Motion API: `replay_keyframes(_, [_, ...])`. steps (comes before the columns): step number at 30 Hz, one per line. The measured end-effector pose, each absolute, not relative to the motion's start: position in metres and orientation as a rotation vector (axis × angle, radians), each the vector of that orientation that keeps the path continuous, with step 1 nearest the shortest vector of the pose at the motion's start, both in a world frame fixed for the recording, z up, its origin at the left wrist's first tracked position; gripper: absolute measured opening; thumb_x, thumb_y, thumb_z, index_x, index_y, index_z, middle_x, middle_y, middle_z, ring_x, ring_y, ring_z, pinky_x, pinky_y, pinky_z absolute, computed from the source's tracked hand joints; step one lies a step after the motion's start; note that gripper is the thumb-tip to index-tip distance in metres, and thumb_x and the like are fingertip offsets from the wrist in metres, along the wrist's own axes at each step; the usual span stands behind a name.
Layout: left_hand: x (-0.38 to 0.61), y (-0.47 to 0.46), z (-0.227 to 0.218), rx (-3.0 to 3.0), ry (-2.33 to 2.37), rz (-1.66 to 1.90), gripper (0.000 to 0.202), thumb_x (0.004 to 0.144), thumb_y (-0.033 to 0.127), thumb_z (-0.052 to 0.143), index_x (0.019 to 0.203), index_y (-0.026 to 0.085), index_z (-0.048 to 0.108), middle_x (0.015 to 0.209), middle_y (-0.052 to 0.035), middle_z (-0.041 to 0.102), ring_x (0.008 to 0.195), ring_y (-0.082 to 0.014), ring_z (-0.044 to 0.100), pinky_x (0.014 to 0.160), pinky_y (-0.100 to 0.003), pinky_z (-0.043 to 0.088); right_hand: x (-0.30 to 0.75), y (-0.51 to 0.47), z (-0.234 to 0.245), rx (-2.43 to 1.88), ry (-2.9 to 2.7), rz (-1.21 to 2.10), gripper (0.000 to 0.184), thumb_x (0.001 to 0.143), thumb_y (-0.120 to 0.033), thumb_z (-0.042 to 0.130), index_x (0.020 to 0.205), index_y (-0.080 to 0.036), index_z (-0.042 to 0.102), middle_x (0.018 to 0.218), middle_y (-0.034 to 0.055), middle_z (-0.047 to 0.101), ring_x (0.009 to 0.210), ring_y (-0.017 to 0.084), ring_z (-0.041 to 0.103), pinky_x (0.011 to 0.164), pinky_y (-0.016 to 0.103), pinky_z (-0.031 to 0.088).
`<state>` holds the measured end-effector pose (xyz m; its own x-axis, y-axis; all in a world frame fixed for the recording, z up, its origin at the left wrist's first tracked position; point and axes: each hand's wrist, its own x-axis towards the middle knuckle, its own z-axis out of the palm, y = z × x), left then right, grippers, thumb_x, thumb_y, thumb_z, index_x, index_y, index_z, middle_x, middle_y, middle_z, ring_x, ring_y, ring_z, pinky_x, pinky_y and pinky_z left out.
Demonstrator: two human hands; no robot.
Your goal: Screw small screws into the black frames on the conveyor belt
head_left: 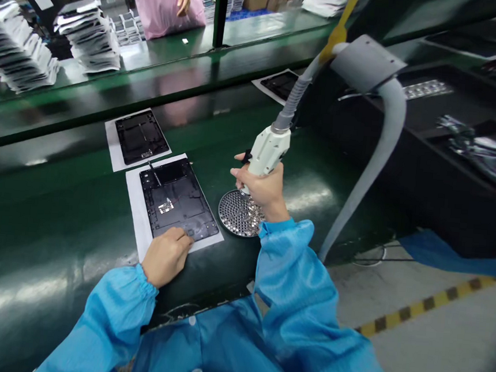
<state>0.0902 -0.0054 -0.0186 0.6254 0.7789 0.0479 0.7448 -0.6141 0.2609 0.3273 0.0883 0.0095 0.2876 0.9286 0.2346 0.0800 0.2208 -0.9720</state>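
Observation:
My right hand (267, 190) is wrapped round a white electric screwdriver (268, 153) that hangs from a ribbed grey hose. Its lower end is over a round perforated dish (233, 211) with many small shiny metal pieces, possibly screws, mostly on its right side. My left hand (168, 255) is closed, its fingers curled at the near edge of a black tablet housing (181, 200). Whatever its fingertips hold, if anything, is hidden. The housing lies on a white sheet (135, 211), with a small silvery bracket (166, 206) on its inner face.
Another black housing (142, 136) lies just beyond on the green bench (56, 192). A grey pipe arm (384, 146) bends down at right beside a black bin (387, 181). Stacks of white sheets (90, 36) and a person in pink (168, 2) are across the bench.

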Motion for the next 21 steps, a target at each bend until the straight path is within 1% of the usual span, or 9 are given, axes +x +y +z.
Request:
replay_keyframes(7, [0.0941, -0.0107, -0.0252, 2.695, 1.198, 0.295, 0.027, 0.096, 0.02, 0.041, 0.095, 0.019, 0.068, 0.086, -0.006, 0.063, 0.083, -0.017, 0.06, 0.071, -0.028, 0.052, 0.3269, 0.0888, 0.0104, -1.212, -1.117, 0.803, 0.023, 0.062, -0.023, 0.071, 0.082, -0.018, 0.064, 0.045, -0.0085, 0.053, 0.04, 0.01, 0.051, 0.047, 0.028, 0.045])
replay_keyframes(11, [0.0942, -0.0107, -0.0255, 2.682, 1.193, 0.328, 0.028, 0.096, 0.02, 0.04, 0.095, 0.018, 0.068, 0.086, -0.0062, 0.064, 0.083, -0.0177, 0.061, 0.071, -0.029, 0.053, 0.327, 0.0896, 0.0088, -1.201, -1.092, 0.814, 0.02, 0.061, -0.022, 0.071, 0.079, -0.017, 0.063, 0.045, -0.0081, 0.052, 0.04, 0.01, 0.05, 0.045, 0.027, 0.044])
replay_keyframes(21, [0.0938, -0.0106, -0.0268, 2.662, 1.188, 0.393, 0.025, 0.095, 0.02, 0.043, 0.095, 0.018, 0.068, 0.086, -0.0061, 0.065, 0.082, -0.0177, 0.062, 0.072, -0.029, 0.053, 0.3262, 0.0896, 0.0073, -1.186, -1.077, 0.822, 0.019, 0.061, -0.021, 0.072, 0.076, -0.016, 0.062, 0.046, -0.0077, 0.052, 0.039, 0.01, 0.05, 0.043, 0.027, 0.043])
